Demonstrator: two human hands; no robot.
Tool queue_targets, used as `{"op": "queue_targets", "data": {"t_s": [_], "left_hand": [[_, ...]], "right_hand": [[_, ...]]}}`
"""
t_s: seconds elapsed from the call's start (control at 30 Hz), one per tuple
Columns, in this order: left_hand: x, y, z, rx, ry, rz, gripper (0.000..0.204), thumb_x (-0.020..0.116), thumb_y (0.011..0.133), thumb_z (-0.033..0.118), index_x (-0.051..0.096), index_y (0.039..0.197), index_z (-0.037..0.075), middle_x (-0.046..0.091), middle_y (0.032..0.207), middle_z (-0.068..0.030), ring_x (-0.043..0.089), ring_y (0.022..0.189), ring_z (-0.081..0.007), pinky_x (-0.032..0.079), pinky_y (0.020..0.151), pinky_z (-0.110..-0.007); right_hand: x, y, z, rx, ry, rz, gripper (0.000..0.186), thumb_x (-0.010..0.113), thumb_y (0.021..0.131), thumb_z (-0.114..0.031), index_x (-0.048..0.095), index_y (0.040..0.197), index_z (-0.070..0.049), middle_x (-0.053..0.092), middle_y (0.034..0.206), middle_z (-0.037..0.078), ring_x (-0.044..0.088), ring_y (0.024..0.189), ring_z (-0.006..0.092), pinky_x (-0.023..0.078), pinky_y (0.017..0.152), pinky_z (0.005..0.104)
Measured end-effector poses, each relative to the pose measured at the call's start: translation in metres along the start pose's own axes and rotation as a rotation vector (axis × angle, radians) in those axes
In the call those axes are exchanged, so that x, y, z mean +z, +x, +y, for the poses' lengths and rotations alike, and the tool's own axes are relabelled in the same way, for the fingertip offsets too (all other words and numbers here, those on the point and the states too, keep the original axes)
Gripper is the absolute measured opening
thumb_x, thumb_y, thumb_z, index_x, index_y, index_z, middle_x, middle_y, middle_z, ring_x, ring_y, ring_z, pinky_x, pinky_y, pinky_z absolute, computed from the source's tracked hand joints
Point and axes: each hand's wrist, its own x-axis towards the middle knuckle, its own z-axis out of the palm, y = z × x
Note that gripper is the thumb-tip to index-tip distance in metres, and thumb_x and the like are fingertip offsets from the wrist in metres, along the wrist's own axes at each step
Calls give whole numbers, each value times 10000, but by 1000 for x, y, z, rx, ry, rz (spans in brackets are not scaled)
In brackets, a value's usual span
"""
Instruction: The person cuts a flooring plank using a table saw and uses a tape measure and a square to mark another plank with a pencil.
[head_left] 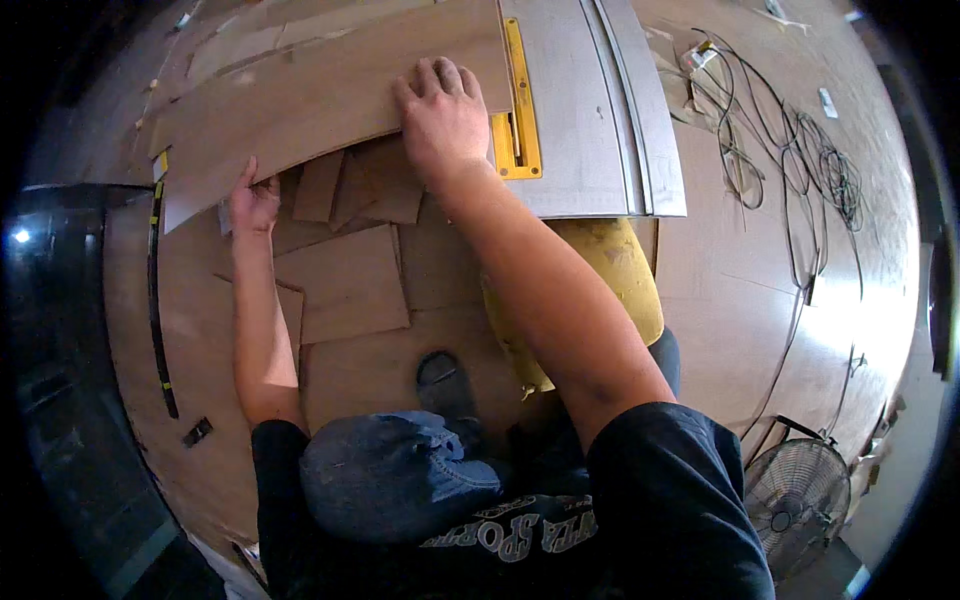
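Note:
A long brown wooden panel (310, 85) reaches from the far left onto a grey metal saw table (570, 90). My left hand (254, 203) grips the panel's near edge at the left, thumb up along it and the fingers partly hidden underneath. On top of the panel lies my right hand (440, 110), palm down with bent, slightly parted fingers, near the panel's right end. Just right of that hand is a yellow slotted insert (522, 150) set in the saw table; the panel's right end borders it. Whether a blade stands in the slot, I cannot tell.
Several cut panel pieces (345, 280) lie on the floor below the panel. A yellow guard-like part (630, 275) sits under the saw table. Dark cables (830, 170) coil at right, and a round fan (795, 495) stands lower right. A black strip (156, 300) lies at left.

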Motion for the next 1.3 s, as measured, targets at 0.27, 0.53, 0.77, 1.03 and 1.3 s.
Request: {"op": "queue_targets", "data": {"t_s": [0.27,0.53,0.77,1.03,1.3], "left_hand": [[9,-33,-9,67,34,47,204,666,869,66,595,1059,44,652,1074,-75,638,967,-201,575,799,-305],[8,-59,-12,50,14,54,187,640,896,89,610,1068,22,652,1094,-62,604,1039,-191,509,882,-326],[-24,-54,-11,35,-29,22,176,616,913,102,608,1067,18,656,1100,-67,599,1056,-181,492,918,-315],[-29,-78,-19,-8,-71,42,155,590,926,91,600,1052,2,654,1090,-86,622,1027,-198,531,912,-325],[-38,-95,-18,16,-99,44,161,601,912,64,597,1059,-1,665,1056,-90,641,986,-204,548,888,-317]], "right_hand": [[-6,-17,-6,-6,-18,19,354,573,794,-171,627,1141,-124,565,1237,137,464,1235,306,355,1038,431],[-20,-32,-11,4,4,-16,355,572,789,-167,629,1130,-84,565,1245,142,475,1233,307,360,1037,438],[-20,-47,-16,-17,-2,55,340,560,794,-169,623,1111,-65,566,1241,150,489,1214,314,368,1023,444],[-30,-69,-25,-4,-1,37,362,580,777,-177,624,1121,-73,562,1251,146,481,1215,309,367,1026,452],[-34,-83,-33,-22,9,68,360,576,774,-177,633,1107,-56,564,1239,160,481,1206,324,369,1022,448]]}}
